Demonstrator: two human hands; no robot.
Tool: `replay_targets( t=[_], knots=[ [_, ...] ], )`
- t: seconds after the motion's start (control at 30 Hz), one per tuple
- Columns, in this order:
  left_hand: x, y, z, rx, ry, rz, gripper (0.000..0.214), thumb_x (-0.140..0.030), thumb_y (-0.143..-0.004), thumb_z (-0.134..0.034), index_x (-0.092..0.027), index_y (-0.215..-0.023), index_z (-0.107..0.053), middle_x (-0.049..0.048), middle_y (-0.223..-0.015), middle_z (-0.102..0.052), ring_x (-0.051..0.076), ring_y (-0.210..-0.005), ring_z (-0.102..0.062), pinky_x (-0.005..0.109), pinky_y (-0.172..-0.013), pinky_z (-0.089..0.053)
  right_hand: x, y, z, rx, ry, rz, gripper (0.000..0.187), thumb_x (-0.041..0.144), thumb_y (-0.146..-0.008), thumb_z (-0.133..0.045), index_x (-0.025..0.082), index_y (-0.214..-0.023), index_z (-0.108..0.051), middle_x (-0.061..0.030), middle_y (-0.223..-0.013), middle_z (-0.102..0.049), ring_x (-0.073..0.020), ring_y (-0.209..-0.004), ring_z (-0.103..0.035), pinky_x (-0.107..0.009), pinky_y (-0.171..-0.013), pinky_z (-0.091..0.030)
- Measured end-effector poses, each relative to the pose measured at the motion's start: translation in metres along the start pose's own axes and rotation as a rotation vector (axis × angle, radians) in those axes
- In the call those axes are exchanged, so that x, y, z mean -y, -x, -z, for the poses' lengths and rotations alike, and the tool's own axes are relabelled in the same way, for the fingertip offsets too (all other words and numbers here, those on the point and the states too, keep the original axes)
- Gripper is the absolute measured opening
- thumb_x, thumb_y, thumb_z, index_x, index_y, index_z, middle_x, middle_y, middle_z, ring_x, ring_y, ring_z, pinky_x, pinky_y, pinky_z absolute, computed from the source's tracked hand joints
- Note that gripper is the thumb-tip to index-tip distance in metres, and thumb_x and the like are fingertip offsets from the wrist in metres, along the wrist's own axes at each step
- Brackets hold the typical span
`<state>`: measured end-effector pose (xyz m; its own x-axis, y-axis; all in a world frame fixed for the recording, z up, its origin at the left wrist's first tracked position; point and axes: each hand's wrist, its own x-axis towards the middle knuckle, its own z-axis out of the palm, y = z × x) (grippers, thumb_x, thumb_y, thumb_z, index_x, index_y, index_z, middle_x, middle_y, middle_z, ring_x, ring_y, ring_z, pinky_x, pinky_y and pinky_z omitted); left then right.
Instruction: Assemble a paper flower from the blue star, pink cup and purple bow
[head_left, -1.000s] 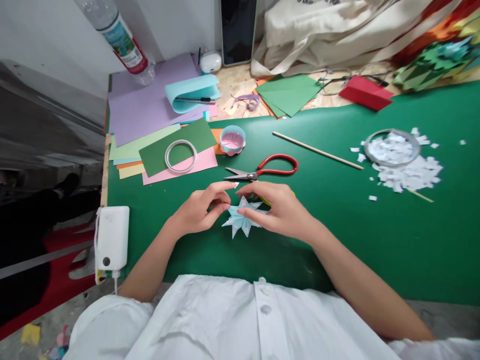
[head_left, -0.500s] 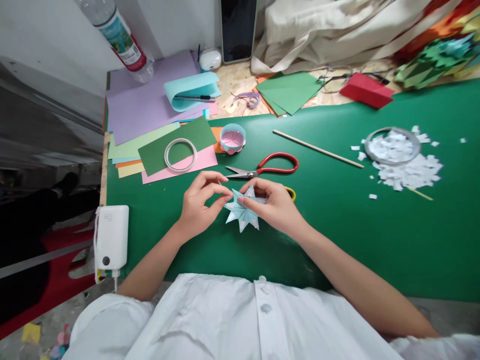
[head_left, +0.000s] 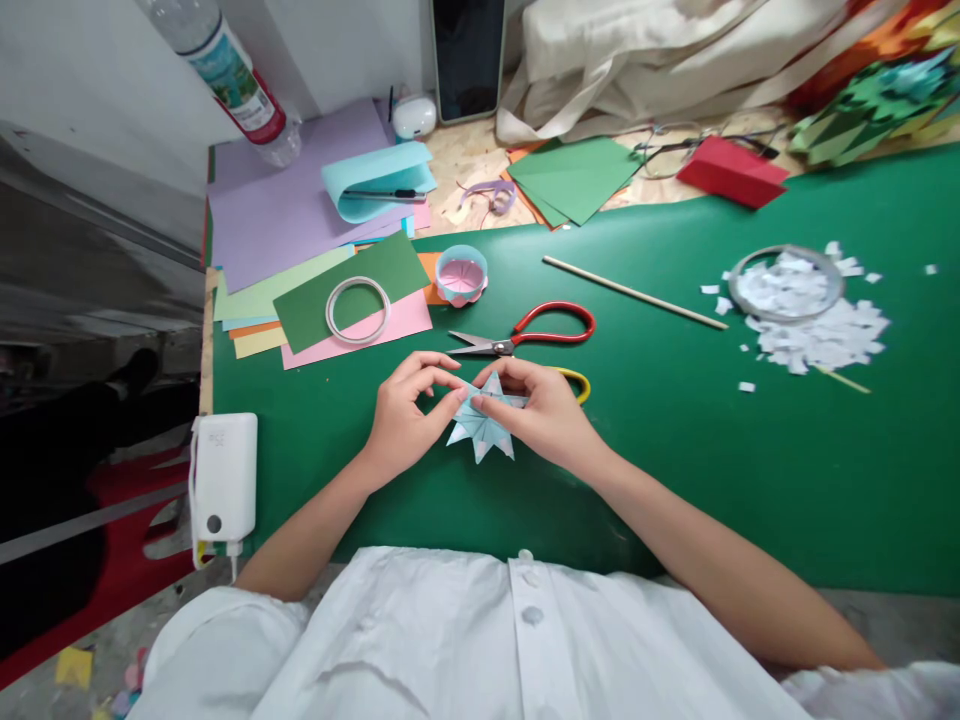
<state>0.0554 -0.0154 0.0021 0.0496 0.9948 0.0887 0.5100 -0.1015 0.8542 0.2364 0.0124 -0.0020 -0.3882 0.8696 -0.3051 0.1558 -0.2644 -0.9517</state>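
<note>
The pale blue paper star point(head_left: 481, 425) looks well along. Several sharp points already fan out from its middle, and the lower ones lie crisp and flat on the green mat point(head_left: 675, 480). The work seems to remain at the upper edge, where both hands meet, though the fingers hide how many points there are unfinished. The star sits just on the person's side of the red-handled scissors point(head_left: 525, 335), near them but not touching.

The left hand point(head_left: 405, 415) comes in from the left of the scissors' blades with its wrist low on the mat. Its thumb and forefinger are pressed together on the star's upper left edge, and the other fingers are curled loosely above. The right hand point(head_left: 544, 410) mirrors it below the scissors' handles. Thumb and forefinger pinch the paper near the star's centre top, the remaining fingers are tucked under, and the forearm slants back toward the white shirt. The two pinches nearly touch each other.

A yellow loop point(head_left: 574, 378) peeks out from behind the right hand, just beneath the scissors' handles — what it belongs to cannot be told. Left of the scissors lies a tape ring point(head_left: 358, 309) on coloured sheets. Just beyond the blades stands a small pink-and-blue paper cup point(head_left: 461, 275). To the right, beyond the handles, lies a wooden stick point(head_left: 634, 292), and well past it a dish of white paper scraps point(head_left: 786, 285).
</note>
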Motion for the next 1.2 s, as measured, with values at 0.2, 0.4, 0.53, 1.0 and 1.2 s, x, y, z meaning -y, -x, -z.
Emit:
replay_targets(
  t=[0.2, 0.4, 0.53, 1.0, 1.2],
  knots=[
    [-0.001, 0.002, -0.003, -0.017, 0.058, 0.049, 0.006, -0.020, -0.083, -0.071, -0.019, -0.077, -0.072, 0.0053, -0.100, -0.074, 0.014, -0.087, -0.068, 0.024, -0.068, -0.050, 0.000, 0.001, 0.000, -0.024, 0.003, 0.000, 0.021, 0.035, -0.077, -0.068, 0.015, -0.085, -0.067, -0.0042, -0.076, -0.069, -0.0174, -0.073, -0.064, -0.030, -0.068, -0.051],
    [0.000, 0.002, -0.004, -0.037, 0.048, 0.044, 0.006, -0.019, -0.082, -0.070, -0.019, -0.077, -0.072, 0.0052, -0.099, -0.075, 0.013, -0.087, -0.068, 0.024, -0.067, -0.049, 0.002, 0.002, -0.001, -0.022, -0.011, 0.015, 0.020, 0.034, -0.077, -0.069, 0.015, -0.085, -0.066, -0.0025, -0.076, -0.068, -0.0144, -0.071, -0.062, -0.028, -0.068, -0.052],
    [0.001, 0.002, -0.005, -0.046, 0.025, 0.028, 0.006, -0.019, -0.082, -0.071, -0.019, -0.076, -0.071, 0.0047, -0.096, -0.075, 0.014, -0.086, -0.067, 0.025, -0.066, -0.049, 0.001, 0.002, -0.001, -0.023, -0.010, 0.009, 0.021, 0.034, -0.078, -0.070, 0.016, -0.085, -0.067, -0.0030, -0.077, -0.068, -0.0147, -0.072, -0.062, -0.028, -0.068, -0.053],
    [-0.004, 0.005, -0.008, -0.101, -0.038, -0.029, 0.006, -0.019, -0.084, -0.070, -0.019, -0.079, -0.072, 0.0041, -0.094, -0.075, 0.014, -0.089, -0.068, 0.025, -0.068, -0.048, 0.001, 0.004, -0.008, -0.149, 0.024, 0.055, 0.019, 0.035, -0.081, -0.070, 0.016, -0.079, -0.069, -0.0006, -0.071, -0.065, -0.0122, -0.066, -0.058, -0.025, -0.065, -0.046],
    [-0.014, 0.014, -0.008, -0.077, -0.111, -0.033, 0.016, -0.020, -0.087, -0.068, -0.020, -0.101, -0.074, 0.0080, -0.113, -0.074, 0.020, -0.104, -0.068, 0.030, -0.078, -0.053, 0.003, 0.006, -0.009, -0.219, 0.018, 0.094, 0.015, 0.032, -0.083, -0.066, 0.017, -0.079, -0.065, 0.0006, -0.069, -0.063, -0.0111, -0.062, -0.056, -0.024, -0.060, -0.045]
  ],
)
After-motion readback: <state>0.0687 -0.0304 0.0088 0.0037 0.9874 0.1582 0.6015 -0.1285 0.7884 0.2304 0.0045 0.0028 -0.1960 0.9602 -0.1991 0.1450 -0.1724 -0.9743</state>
